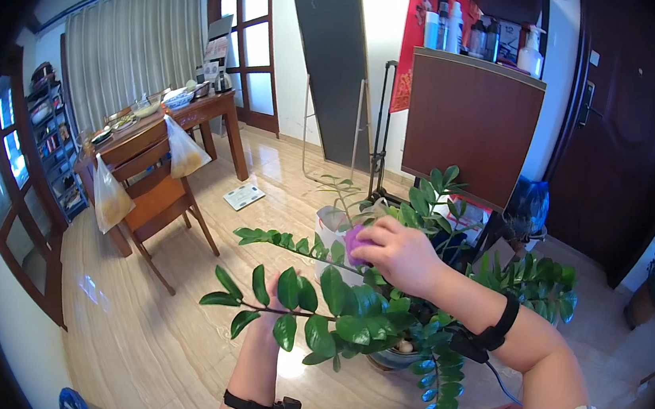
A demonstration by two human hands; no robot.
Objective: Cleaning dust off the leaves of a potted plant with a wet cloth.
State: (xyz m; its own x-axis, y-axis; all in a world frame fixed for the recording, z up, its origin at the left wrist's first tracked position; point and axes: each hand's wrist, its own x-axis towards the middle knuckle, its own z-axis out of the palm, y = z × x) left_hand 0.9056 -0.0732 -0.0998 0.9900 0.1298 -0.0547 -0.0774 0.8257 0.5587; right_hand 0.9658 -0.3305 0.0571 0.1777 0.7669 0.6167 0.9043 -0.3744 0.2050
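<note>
A potted ZZ plant with glossy green leaves (333, 289) spreads across the space before me. My right hand (400, 254) is above its stems, fingers closed around a soft purple cloth or sponge (354, 244). Below and to the left, my left hand (273, 294) is raised behind a leafy stem (316, 316). Leaves cover most of that hand, so its fingers and any hold on the stem are hidden. Under the foliage, part of the glazed plant pot (392, 360) shows.
A white bin or bag (331, 229) stands just behind the foliage. Beyond it are a folding luggage cart (380, 132), a leaning dark mirror (335, 73) and a brown cabinet (470, 124). A wooden chair (161, 190) with hanging plastic bags and a floor scale (244, 196) are at left.
</note>
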